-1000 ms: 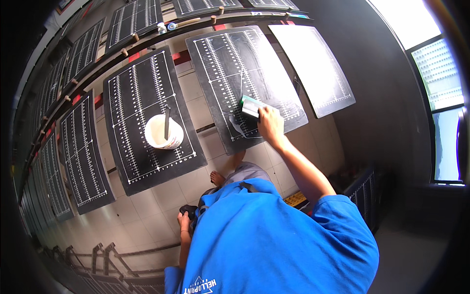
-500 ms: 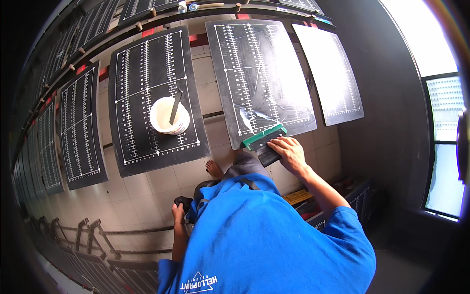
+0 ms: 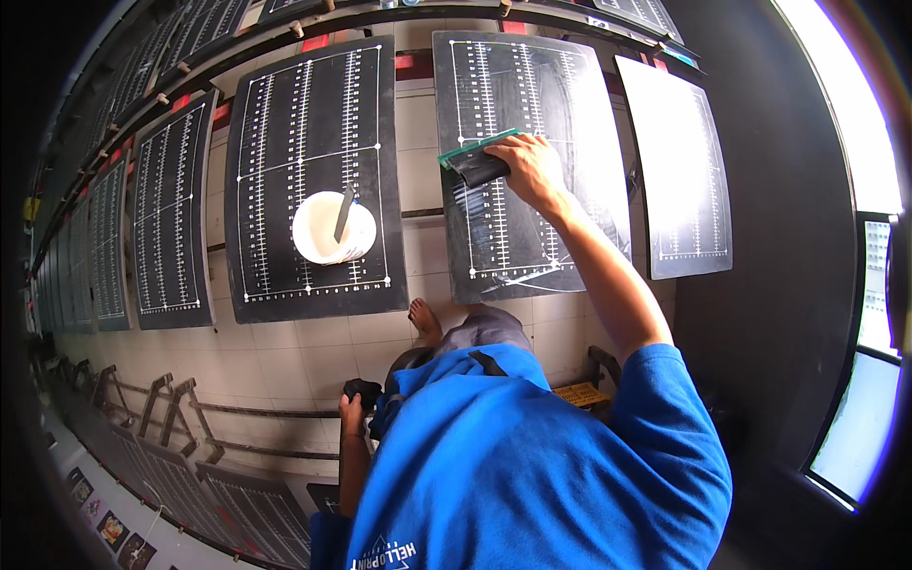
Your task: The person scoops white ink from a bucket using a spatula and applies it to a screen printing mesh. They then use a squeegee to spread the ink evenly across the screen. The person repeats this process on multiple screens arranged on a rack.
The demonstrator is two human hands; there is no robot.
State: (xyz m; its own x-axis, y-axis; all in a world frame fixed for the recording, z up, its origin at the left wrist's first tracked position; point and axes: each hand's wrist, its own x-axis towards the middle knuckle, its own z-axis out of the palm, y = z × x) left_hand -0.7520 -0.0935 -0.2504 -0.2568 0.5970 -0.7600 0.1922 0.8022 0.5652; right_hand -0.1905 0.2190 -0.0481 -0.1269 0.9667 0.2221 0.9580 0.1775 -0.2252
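Curling tight round a long, green-edged black squeegee (image 3: 478,169), right hand (image 3: 534,171) holds it across the flat, white-ruled black board (image 3: 518,223) at 12 o'clock, probably for even pressure; left hand (image 3: 351,410) clutches a soft-looking black bundle (image 3: 363,389) at 7.

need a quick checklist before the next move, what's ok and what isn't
1. Tool gripped: ok, the right hand holds the black flat tool with a green edge.
2. Green edge pressed to the black rectangular board with white ruled lines: cannot tell from this angle.
3. Board free of streaks: not ok, whitish streaks show near its lower edge.
4. White round bucket upright: ok, it stands on the similar black board to the left.
5. Dark flat stick in the bucket: ok, its upper end clears the rim.
6. Left hand free: not ok, it holds a black bundled object.
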